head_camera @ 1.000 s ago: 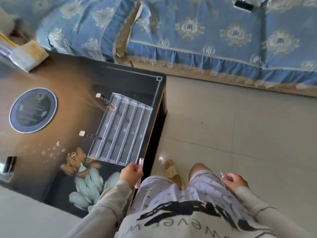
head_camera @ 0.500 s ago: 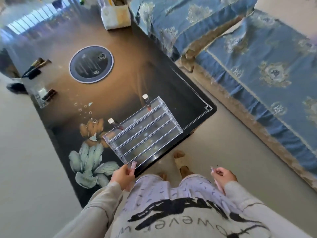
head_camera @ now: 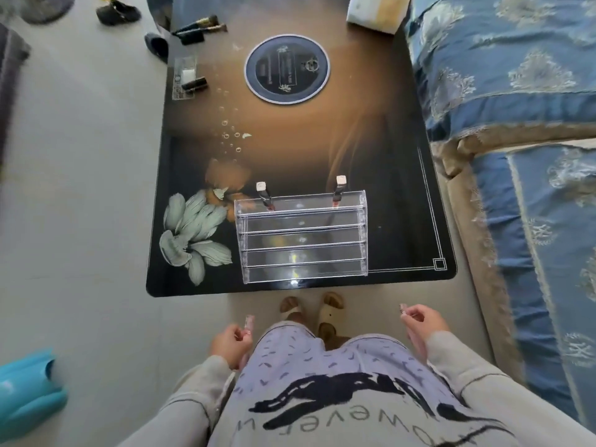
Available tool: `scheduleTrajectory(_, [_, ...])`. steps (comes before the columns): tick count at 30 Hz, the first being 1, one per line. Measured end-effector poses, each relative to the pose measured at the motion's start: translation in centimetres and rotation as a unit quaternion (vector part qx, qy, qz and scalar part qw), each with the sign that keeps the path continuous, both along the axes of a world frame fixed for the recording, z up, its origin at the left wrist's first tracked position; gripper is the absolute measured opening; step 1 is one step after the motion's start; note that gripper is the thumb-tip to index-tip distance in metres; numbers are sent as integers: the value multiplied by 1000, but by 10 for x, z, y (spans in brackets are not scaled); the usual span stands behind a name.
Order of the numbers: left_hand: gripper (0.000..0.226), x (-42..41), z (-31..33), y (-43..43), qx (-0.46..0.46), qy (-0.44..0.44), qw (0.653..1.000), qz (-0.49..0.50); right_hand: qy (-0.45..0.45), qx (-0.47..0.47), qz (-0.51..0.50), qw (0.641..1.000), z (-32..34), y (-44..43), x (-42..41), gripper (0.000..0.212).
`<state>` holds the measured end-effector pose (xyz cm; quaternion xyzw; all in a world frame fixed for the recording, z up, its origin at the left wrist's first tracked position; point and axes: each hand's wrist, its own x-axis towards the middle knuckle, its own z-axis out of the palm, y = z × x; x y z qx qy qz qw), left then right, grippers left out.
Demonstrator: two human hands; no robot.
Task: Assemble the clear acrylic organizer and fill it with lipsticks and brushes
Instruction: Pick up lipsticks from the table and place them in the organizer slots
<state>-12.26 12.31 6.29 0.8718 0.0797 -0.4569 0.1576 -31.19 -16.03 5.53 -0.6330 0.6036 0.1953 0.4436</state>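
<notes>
While left hand (head_camera: pixel 229 345) and right hand (head_camera: pixel 424 321) fingers pinch lipsticks (head_camera: pixel 249 321), tubes partly hidden, far brushes (head_camera: pixel 200 25) blurred.

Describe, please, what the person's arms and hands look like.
Both arms wear long, loose, pale grey sleeves; the left sleeve and right sleeve each end in a banded cuff at the wrist. The left hand and right hand are bare: no gloves, and no ring or watch shows.
</notes>
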Motion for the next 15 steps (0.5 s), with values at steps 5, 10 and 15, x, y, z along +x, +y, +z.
scheduleTrajectory(5, [27, 23, 5, -18, -71, -8, 990, 122, -6, -11, 71, 997, 6, -8, 36, 17])
scheduleTrajectory(10, [30, 66, 21, -56, -184, -76, 973, 116, -66, -36, 103, 992, 31, -8, 91, 3])
scheduleTrajectory(15, [24, 101, 38, -91, -254, -156, 954, 33, -194, -75, 72, 976, 61, -5, 145, 17])
